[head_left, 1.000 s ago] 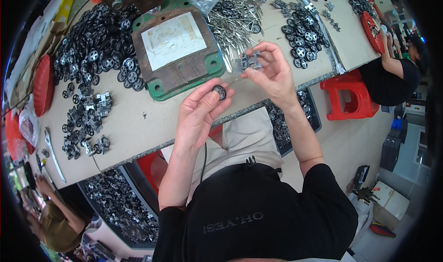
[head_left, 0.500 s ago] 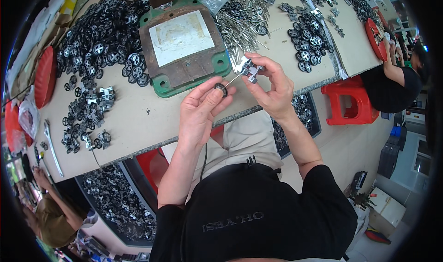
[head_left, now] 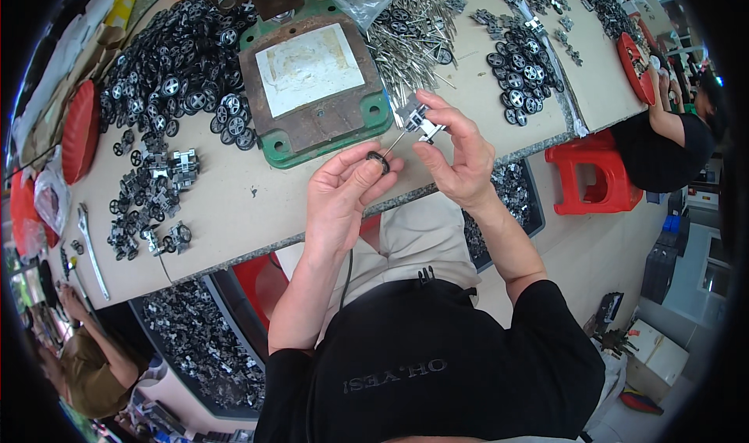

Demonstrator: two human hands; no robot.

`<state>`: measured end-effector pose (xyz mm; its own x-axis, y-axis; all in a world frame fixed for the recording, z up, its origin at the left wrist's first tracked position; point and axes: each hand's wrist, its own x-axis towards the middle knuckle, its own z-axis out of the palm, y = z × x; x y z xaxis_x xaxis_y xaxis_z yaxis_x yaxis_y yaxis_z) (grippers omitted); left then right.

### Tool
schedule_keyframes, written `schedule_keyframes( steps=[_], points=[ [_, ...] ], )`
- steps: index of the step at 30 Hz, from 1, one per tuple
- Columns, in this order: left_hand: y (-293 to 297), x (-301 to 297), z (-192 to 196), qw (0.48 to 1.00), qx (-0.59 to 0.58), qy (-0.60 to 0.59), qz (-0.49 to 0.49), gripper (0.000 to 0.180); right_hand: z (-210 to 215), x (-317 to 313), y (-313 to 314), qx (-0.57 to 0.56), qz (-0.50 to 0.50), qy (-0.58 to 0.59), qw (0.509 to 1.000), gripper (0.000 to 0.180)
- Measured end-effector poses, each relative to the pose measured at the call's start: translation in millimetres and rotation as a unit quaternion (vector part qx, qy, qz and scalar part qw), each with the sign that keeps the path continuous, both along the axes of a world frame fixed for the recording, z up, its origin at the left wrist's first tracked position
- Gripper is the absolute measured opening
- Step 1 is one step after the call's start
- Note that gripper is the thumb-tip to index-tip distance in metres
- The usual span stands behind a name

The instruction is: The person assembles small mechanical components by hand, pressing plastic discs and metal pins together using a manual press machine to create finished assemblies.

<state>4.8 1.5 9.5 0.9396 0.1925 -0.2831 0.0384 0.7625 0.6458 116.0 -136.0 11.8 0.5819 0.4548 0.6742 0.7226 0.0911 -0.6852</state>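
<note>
Left hand (head_left: 343, 192) pinches a wheel (head_left: 378, 162) on its axle (head_left: 395, 144), right hand (head_left: 459, 158) a grey part (head_left: 413, 117); seemingly aligning, next needing straight insertion.

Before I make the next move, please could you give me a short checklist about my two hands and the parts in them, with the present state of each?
1. Wheel pinched in the left hand: ok.
2. Grey part held by the right hand: ok.
3. Rod running from the wheel toward the grey part: ok.
4. Rod tip seated in the grey part: cannot tell, too small to see.
5. Wheel up against the grey part: not ok, a gap shows.
</note>
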Motion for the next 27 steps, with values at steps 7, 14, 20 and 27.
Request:
schedule_keyframes(
  steps=[7, 14, 20, 27],
  points=[
    [-7.9, -0.1, -1.7, 0.999, 0.026, -0.010, 0.046, 0.024, 6.8, -10.4, 3.2, 0.018, 0.042, 0.161, 0.986, 0.039],
    [-9.1, -0.9, -1.2, 0.995, -0.094, 0.005, 0.028, 0.024, 0.2, -17.6, 4.0, 0.133, 0.117, 0.312, 0.933, 0.039],
    [-22.5, -1.2, -5.1, 0.992, 0.076, -0.042, 0.087, 0.023, -3.4, -21.1, 2.3, 0.106, 0.119, 0.344, 0.925, 0.041],
    [-17.5, 3.0, -5.9, 0.993, -0.114, -0.002, 0.026, 0.026, -11.5, -19.8, -1.3, 0.115, 0.126, 0.290, 0.942, 0.039]
  ],
)
